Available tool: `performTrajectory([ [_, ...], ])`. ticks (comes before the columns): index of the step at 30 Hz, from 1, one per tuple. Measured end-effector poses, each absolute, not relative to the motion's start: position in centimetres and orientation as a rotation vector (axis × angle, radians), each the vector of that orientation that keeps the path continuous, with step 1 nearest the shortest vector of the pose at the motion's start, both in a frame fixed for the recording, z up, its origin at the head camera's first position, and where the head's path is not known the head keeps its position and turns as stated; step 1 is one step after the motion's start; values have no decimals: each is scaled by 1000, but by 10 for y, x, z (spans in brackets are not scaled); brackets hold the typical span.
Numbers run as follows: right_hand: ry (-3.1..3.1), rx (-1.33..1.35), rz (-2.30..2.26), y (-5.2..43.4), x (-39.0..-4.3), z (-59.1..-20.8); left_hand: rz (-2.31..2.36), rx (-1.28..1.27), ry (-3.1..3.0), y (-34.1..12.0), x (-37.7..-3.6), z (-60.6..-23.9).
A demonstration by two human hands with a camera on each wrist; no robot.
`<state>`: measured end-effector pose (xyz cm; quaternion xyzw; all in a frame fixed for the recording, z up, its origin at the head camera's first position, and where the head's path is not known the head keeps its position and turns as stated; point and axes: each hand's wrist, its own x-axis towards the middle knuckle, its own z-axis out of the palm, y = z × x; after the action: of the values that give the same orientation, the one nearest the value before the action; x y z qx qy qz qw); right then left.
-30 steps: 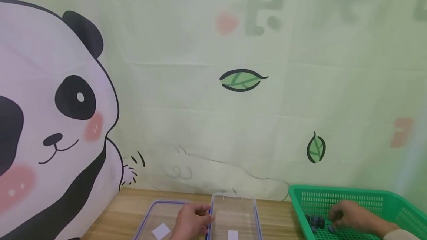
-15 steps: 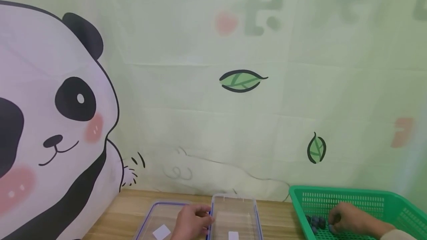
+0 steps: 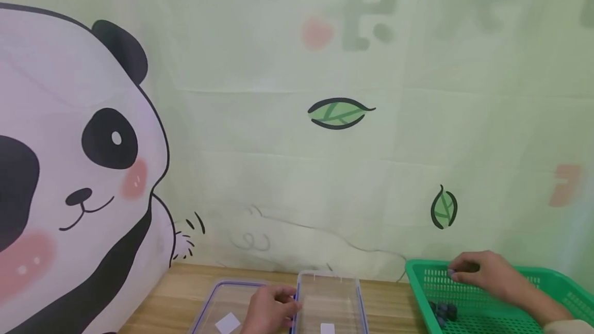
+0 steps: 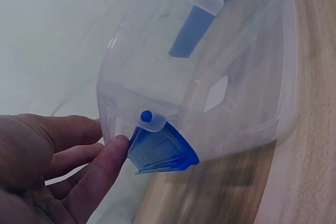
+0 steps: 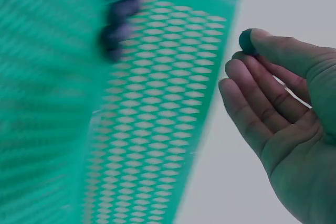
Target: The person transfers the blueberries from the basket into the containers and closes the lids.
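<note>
I noted the surface (image 3: 185,293) carrying, from largest to smallest, a green basket (image 3: 547,282) at the right, a clear box (image 3: 329,298) at centre with its lid (image 3: 223,303) just beside it on the left, and a cluster of dark berries (image 3: 443,311) on the basket floor.

I judged the step in hand to be the carry: one berry (image 5: 247,41) was lifted out of the basket and not yet placed. My right hand (image 3: 482,274) hung above the basket's far rim, well apart from the box. In the right wrist view its fingers (image 5: 252,93) were loosely curled, with the berry pinched at the tips between thumb and forefinger; the palm held nothing else.

My left hand (image 3: 269,311) rested at the seam between lid and box. In the left wrist view its fingers (image 4: 100,169) were relaxed, one tip touching the blue clasp (image 4: 160,150) on the box wall, gripping nothing.

In my judgement, the next move called for travel leftward to the open box and a release over it, the left hand steadying the box.
</note>
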<state>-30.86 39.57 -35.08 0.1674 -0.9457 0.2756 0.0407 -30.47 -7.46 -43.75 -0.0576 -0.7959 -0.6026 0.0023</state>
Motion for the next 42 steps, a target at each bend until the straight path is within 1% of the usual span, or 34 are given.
performTrajectory([
  [4, -2830, 400, 789, 386, -300, -332, -1886, -196, -2494, -75, -304, -438],
  [9, -2798, 330, 837, 371, -286, -319, -1901, -191, -2488, -75, -304, -437],
  [21, -2726, 108, 1008, 335, -244, -305, -1852, -206, -2503, -71, -304, -439],
  [30, -2665, 163, 1141, 290, -224, -311, -1821, -165, -2527, -72, -303, -434],
  [37, -2652, 197, 1235, 258, -225, -323, -1812, -198, -2511, -71, -303, -436],
  [42, -2631, 362, 1279, 244, -230, -337, -1818, -207, -2516, -73, -304, -437],
])
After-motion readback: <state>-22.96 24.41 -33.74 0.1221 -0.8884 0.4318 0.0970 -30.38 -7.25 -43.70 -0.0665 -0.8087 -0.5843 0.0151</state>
